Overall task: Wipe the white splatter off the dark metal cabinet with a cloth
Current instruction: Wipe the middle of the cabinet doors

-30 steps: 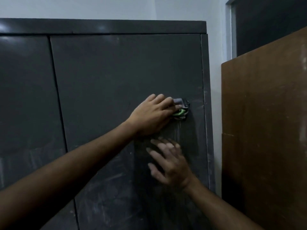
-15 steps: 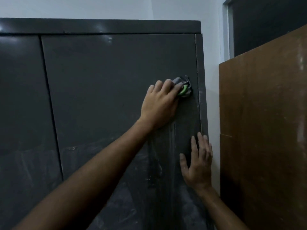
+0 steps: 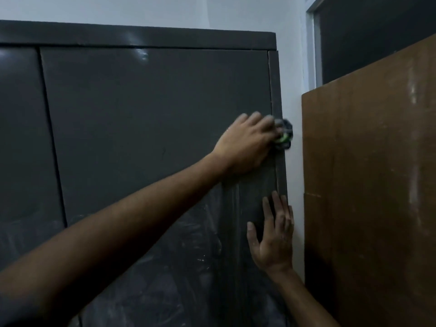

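Both hands are up on the dark metal cabinet (image 3: 146, 119) from where I'm watching. My left hand (image 3: 245, 147) reaches across from the lower left with the arm stretched long, and it presses a bunched cloth (image 3: 284, 134) against the cabinet's right edge strip, about halfway up what I can see of the cabinet. That cloth is dark with a bright green patch, and it pokes out past the fingertips so that part of it overhangs the edge against the white wall (image 3: 292, 74); the hand and cloth are blurred, so I cannot tell how the fingers curl over it beyond seeing them laid on top of it. My right hand (image 3: 274, 234) sits lower on the same right edge, palm flat to the metal, fingers straight and pointing up, thumb spread out to the left, holding nothing. White splatter (image 3: 195, 244) shows as pale smears and streaks over the lower part of the right door, below the left forearm, with a few vertical streaks running up between the two hands. Higher up, the door panel looks plain dark grey with a couple of light glints near the top rail. To the right, just beside the wall gap, stands a brown wooden board (image 3: 372, 185), and a dark window (image 3: 377, 31) shows above it.
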Action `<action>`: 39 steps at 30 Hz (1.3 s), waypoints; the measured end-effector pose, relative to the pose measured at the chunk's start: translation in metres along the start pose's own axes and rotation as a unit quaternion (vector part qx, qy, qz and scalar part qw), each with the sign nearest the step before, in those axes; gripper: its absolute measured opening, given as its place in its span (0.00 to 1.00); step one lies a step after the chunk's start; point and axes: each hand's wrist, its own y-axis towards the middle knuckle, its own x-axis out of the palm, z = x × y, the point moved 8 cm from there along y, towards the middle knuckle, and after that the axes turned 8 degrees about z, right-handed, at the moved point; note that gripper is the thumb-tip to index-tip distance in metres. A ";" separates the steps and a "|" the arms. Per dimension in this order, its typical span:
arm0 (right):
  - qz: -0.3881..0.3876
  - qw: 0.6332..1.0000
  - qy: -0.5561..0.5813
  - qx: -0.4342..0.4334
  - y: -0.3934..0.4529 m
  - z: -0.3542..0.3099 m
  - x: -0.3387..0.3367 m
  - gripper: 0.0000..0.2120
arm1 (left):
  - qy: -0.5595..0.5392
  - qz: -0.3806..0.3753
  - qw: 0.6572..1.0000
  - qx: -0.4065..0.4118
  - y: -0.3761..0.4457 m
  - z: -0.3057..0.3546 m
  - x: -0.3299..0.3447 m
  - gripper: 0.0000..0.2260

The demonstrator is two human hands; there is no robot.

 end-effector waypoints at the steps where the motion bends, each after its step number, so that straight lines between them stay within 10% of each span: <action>1: 0.001 1.000 0.000 -0.003 0.000 0.000 0.000 0.32 | -0.016 -0.027 0.997 0.074 -0.011 0.017 0.004 0.23; 4: 0.005 1.000 -0.005 -0.008 0.000 -0.001 -0.001 0.32 | 0.002 -0.044 0.991 0.129 -0.017 0.013 0.008 0.21; 9: 0.006 1.000 -0.013 -0.009 0.001 0.000 -0.002 0.30 | 0.037 0.060 0.987 -0.147 0.015 -0.038 -0.018 0.20; 15: 0.008 1.000 -0.002 -0.007 0.001 -0.001 0.000 0.31 | -0.020 -0.017 0.992 0.122 -0.023 0.022 0.007 0.19; 20: 0.006 1.000 -0.012 -0.005 0.002 -0.001 0.000 0.30 | 0.043 0.056 0.987 -0.146 0.017 -0.048 -0.028 0.19; 27: 0.006 1.000 -0.001 -0.005 0.003 -0.003 -0.001 0.31 | 0.001 -0.053 0.988 0.143 -0.025 0.018 -0.009 0.20; 33: -0.003 1.000 -0.017 0.000 0.003 -0.001 0.001 0.29 | 0.043 0.013 0.989 -0.141 0.048 -0.067 -0.037 0.21; 39: 0.003 1.000 -0.006 -0.001 0.003 -0.003 -0.001 0.31 | -0.023 -0.045 0.990 0.132 -0.026 0.028 -0.003 0.22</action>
